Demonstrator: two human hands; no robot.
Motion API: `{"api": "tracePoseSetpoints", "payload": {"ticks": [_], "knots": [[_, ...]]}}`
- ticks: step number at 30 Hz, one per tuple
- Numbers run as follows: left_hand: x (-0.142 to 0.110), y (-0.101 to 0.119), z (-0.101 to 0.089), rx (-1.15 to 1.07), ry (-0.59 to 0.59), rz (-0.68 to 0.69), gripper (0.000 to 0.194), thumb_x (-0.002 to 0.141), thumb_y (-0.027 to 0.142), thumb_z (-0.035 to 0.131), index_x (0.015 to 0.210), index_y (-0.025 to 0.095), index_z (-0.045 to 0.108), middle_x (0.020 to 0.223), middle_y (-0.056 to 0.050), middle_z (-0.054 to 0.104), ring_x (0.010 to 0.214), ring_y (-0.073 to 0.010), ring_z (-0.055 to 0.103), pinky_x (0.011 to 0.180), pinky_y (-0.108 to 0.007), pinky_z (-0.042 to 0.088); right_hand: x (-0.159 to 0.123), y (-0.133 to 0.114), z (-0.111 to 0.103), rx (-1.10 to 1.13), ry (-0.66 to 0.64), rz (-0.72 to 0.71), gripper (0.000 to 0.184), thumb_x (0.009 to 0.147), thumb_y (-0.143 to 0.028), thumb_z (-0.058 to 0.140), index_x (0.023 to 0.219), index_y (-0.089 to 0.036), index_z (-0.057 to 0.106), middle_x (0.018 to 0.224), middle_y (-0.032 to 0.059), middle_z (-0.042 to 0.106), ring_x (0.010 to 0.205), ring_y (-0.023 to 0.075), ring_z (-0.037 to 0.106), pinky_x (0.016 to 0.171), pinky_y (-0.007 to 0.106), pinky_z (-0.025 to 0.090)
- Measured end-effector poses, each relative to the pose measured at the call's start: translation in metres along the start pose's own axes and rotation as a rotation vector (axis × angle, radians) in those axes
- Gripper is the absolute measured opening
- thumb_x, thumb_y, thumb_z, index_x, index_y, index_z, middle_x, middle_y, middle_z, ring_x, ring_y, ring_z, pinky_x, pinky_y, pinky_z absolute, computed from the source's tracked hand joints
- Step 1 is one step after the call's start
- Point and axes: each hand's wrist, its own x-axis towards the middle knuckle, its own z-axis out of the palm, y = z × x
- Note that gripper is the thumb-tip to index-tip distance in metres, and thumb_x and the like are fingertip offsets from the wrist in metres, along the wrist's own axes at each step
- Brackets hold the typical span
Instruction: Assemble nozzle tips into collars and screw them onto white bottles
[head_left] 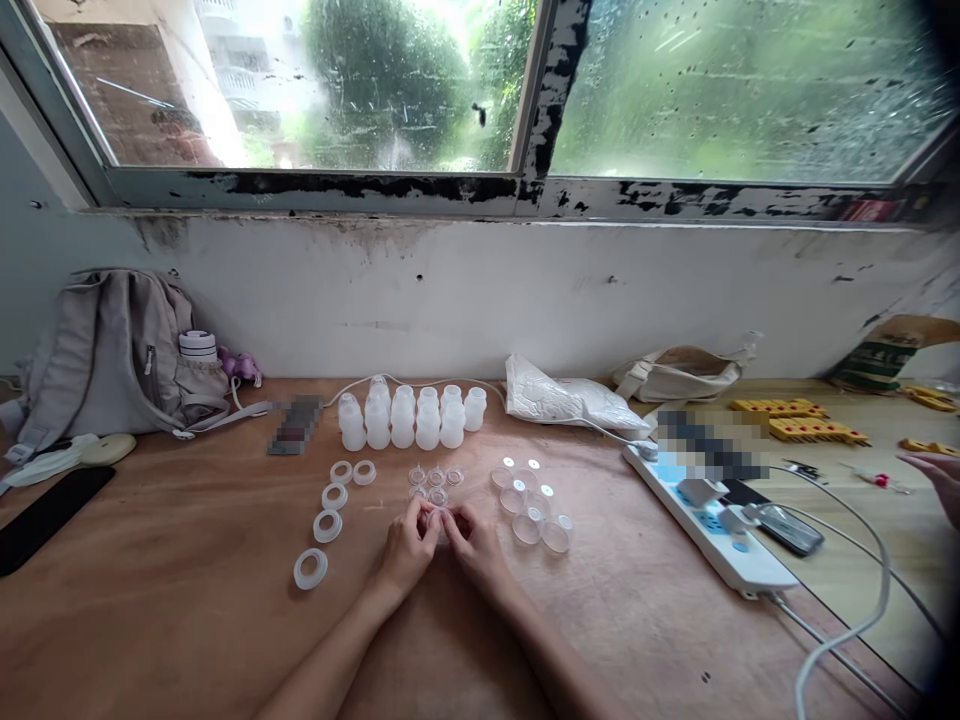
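My left hand [407, 549] and my right hand [472, 543] meet at the middle of the wooden table [187, 600], fingers pinched together on a small clear plastic piece [439, 517]. Just beyond the fingertips lie several small clear valves [435, 478]. Several white rings [328, 525] run in a line to the left. Several clear domed caps [532, 500] sit to the right. Behind them stands a cluster of small white bottles [409, 417].
A grey backpack [112, 355] leans on the wall at far left, a black flat object [45, 515] before it. A white plastic bag [562, 400], a power strip [712, 530] with cables, a phone [787, 528], yellow parts [802, 420] and another person's hand [937, 480] are at right.
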Motion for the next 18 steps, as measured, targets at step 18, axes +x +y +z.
{"api": "tracePoseSetpoints", "payload": {"ticks": [18], "knots": [[0.0009,0.0037,0.0009,-0.059,0.011,-0.037,0.022,0.082,0.033,0.04,0.09,0.018,0.054,0.075,-0.003,0.063,0.064,-0.0137,0.058,0.06,-0.024,0.044,0.0008,0.0016,-0.0011,0.036,0.015,0.042,0.03,0.082,-0.037,0.043,0.093,-0.02,0.065,0.077,0.0051,0.063,0.065,0.016,0.057,0.056,0.025,0.046]]}}
